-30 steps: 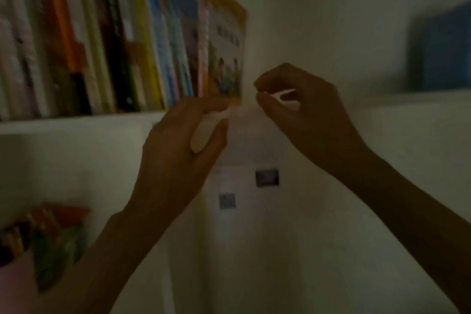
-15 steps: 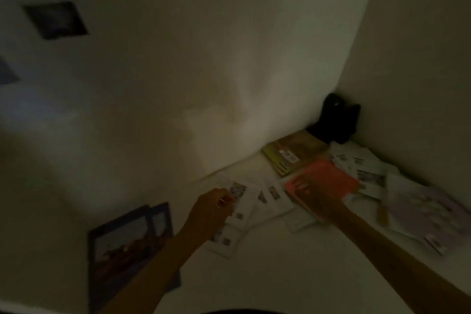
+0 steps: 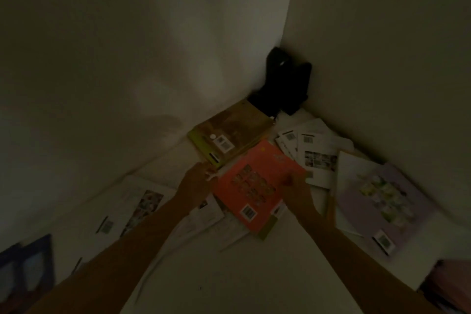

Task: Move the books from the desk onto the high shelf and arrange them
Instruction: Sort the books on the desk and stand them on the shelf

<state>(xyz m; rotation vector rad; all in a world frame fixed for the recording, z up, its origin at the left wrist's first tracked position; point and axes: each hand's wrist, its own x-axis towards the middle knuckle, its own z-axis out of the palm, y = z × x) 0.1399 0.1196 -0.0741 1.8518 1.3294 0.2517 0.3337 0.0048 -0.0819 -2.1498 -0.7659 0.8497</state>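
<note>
The scene is dim. An orange book (image 3: 254,186) lies back cover up on the white desk (image 3: 229,275), on top of other books near the corner. My left hand (image 3: 197,181) pinches its upper left edge with curled fingers. My right hand (image 3: 295,192) grips its right edge, thumb on the cover. An olive-yellow book (image 3: 229,135) lies just behind it against the wall. White booklets (image 3: 316,153) and a lilac book (image 3: 382,201) lie to the right, and white books (image 3: 137,201) to the left. The high shelf is out of view.
A black object (image 3: 283,84) stands in the corner where the two walls meet. A dark blue book (image 3: 25,267) lies at the lower left edge. Something pinkish (image 3: 448,278) shows at the lower right.
My view dropped from the shelf's row of books to the desk. My left hand moved right from the white booklets to the orange book's left edge; my right hand stays on that book.
</note>
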